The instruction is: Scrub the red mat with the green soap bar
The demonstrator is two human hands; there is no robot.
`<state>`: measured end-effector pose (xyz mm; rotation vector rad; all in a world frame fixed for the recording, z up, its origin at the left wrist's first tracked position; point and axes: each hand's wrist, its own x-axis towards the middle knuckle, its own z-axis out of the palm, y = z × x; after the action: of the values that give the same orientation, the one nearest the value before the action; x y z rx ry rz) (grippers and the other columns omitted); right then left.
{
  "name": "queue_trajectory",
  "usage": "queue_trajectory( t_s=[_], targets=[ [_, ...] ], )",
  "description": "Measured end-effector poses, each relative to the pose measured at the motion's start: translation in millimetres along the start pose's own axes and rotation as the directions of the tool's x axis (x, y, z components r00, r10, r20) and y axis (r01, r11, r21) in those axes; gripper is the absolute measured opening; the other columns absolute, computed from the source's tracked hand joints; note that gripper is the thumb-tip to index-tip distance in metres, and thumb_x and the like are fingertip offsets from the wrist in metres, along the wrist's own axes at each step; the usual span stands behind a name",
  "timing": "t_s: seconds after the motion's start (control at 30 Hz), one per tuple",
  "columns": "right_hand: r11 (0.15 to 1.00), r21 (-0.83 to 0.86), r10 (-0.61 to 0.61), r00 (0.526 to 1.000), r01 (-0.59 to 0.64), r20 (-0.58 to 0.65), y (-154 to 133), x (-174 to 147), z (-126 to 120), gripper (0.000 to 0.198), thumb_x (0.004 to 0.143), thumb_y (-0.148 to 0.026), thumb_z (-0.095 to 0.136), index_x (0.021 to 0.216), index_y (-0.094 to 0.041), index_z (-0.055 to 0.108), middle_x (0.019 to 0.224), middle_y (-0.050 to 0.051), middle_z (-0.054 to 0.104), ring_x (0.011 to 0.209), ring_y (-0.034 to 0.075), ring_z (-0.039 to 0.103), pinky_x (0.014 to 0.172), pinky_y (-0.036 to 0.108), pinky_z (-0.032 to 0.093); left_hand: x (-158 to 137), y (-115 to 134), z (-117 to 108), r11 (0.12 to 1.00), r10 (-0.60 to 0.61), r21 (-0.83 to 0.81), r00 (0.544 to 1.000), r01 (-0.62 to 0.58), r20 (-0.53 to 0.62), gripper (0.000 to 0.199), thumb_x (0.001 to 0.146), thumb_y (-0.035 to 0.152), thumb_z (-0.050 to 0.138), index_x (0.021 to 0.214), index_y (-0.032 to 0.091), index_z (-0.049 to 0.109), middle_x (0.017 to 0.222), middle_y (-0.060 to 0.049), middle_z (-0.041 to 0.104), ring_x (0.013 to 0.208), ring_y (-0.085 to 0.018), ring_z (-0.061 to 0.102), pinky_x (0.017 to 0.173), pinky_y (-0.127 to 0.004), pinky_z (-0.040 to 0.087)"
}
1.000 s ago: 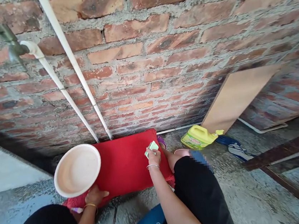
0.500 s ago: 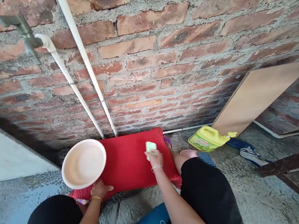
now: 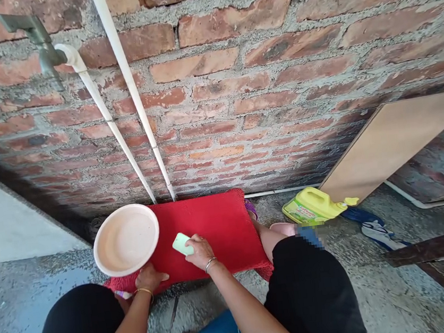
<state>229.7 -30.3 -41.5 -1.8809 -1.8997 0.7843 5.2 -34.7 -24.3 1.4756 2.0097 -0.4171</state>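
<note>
A red mat [image 3: 209,232] with a fringed or textured edge lies spread out in front of me between my knees. My right hand [image 3: 200,252] grips a pale green bar of soap [image 3: 181,244] by its right end, on or just over the middle of the mat. My left hand [image 3: 150,277] rests on the mat's front left part, thumb stretched out to the right, just below a cream basin [image 3: 126,241]. The basin stands at the mat's left end, and its inside looks pale and wet. Whether the soap touches the mat is hard to see.
Behind the mat rises a brick wall [image 3: 213,87] with a tap [image 3: 42,45] and white pipes [image 3: 132,86]. A yellow jug [image 3: 310,204] lies by a leaning board [image 3: 395,141]. Slippers [image 3: 377,229] and a dark wooden frame [image 3: 434,241] are at right; wet floor at left.
My right hand has moved left across the mat with the soap, from its right part to the middle. The left hand stays on the mat by the basin.
</note>
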Motion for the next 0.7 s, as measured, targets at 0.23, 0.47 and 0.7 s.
queue_trajectory(
  t_s=[0.23, 0.47, 0.7],
  targets=[
    [0.789, 0.151, 0.604, 0.707, -0.596, -0.369, 90.3, -12.2, -69.5, 0.034, 0.068, -0.039, 0.07, 0.099, -0.024, 0.069, 0.091, 0.006, 0.058, 0.077, 0.021, 0.059, 0.072, 0.033, 0.044, 1.7, 0.1, 3.8, 1.0, -0.01, 0.002, 0.999, 0.01, -0.03, 0.064, 0.06, 0.049, 0.071, 0.113, 0.016, 0.058, 0.125, -0.018, 0.063, 0.119, -0.034, 0.058, 0.09, -0.04, 0.049],
    [0.916, 0.088, 0.398, 0.853, -0.393, -0.337, 59.8, -14.8, -42.4, 0.033, 0.067, -0.036, 0.071, 0.098, -0.025, 0.069, 0.096, 0.005, 0.058, 0.087, 0.021, 0.058, 0.081, 0.031, 0.044, -0.2, 0.8, -0.9, 1.0, -0.002, -0.008, 1.0, 0.002, -0.007, 0.067, 0.06, 0.047, 0.073, 0.116, 0.015, 0.056, 0.128, -0.018, 0.062, 0.12, -0.033, 0.057, 0.091, -0.039, 0.048],
    [0.978, -0.002, 0.205, 0.973, -0.207, -0.102, 32.8, -11.6, -20.4, 0.032, 0.057, -0.023, 0.077, 0.089, -0.029, 0.071, 0.094, -0.001, 0.058, 0.083, 0.015, 0.057, 0.077, 0.026, 0.042, -1.3, 2.5, -1.2, 1.0, -0.02, -0.006, 1.0, 0.02, -0.001, 0.064, 0.061, 0.047, 0.071, 0.116, 0.017, 0.058, 0.127, -0.017, 0.063, 0.118, -0.033, 0.058, 0.091, -0.039, 0.049]
  ],
)
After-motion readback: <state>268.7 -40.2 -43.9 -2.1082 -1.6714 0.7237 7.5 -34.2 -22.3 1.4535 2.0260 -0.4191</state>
